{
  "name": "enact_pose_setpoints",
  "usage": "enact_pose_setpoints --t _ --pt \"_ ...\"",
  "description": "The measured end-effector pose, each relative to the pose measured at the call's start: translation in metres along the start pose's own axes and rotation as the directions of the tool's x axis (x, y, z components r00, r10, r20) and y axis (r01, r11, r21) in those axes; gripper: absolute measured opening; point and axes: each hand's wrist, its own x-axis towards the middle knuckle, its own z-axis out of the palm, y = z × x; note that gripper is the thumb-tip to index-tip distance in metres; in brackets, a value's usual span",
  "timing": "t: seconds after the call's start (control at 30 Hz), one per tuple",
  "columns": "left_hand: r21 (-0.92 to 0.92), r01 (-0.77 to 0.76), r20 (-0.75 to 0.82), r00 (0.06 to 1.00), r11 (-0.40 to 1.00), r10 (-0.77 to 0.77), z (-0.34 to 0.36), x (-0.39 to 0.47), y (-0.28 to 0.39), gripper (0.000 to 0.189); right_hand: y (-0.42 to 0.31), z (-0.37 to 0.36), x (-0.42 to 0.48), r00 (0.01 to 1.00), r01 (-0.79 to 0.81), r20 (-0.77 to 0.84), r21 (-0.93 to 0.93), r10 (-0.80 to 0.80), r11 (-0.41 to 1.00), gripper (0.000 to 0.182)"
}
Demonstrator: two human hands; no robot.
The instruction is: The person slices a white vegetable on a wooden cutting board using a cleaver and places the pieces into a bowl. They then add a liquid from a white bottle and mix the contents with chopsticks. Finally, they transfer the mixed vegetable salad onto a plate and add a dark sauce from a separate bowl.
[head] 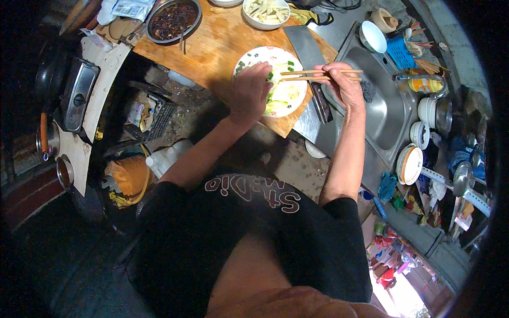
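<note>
My right hand (342, 85) grips a pair of wooden chopsticks (302, 75). Their tips reach over a white patterned plate (292, 108), which sits near the corner of a wooden board (218, 51). Pale sliced vegetable pieces (283, 94) and chopped green pieces (291, 63) lie on the plate. Over its left half is my left hand (251, 89), fingers stretched forward, close to the chopstick tips. My palm is turned away, so whatever it may hold is hidden. Just right of the plate lies a cleaver (304, 45), its dark handle (321, 104) pointing towards me.
A bowl of pale cut strips (265, 14) and a metal dish of dark food (173, 20) stand farther back. To the right is a steel sink (391, 115), with a white bowl (373, 36) and a blue basket (397, 53) along its far side. White jugs (169, 157) stand below left.
</note>
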Motion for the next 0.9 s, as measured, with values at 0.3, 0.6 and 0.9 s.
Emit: enact_pose_setpoints --t 0.3,0.6,0.9 --pt "-0.243 -0.018 0.055 0.998 0.97 0.032 0.011 -0.007 0.003 0.022 -0.072 0.04 -0.072 0.969 0.152 -0.1 -0.472 -0.224 0.869 0.012" --pt "-0.212 -0.104 0.069 0.99 0.972 0.121 0.005 0.006 -0.003 0.014 -0.033 0.071 -0.085 0.975 0.217 0.116 -0.65 -0.188 0.728 0.01" --pt "-0.208 -0.107 0.113 0.985 0.972 0.132 0.008 0.001 0.0 0.013 0.023 0.103 -0.101 0.85 0.434 0.226 -0.812 -0.476 0.39 0.016"
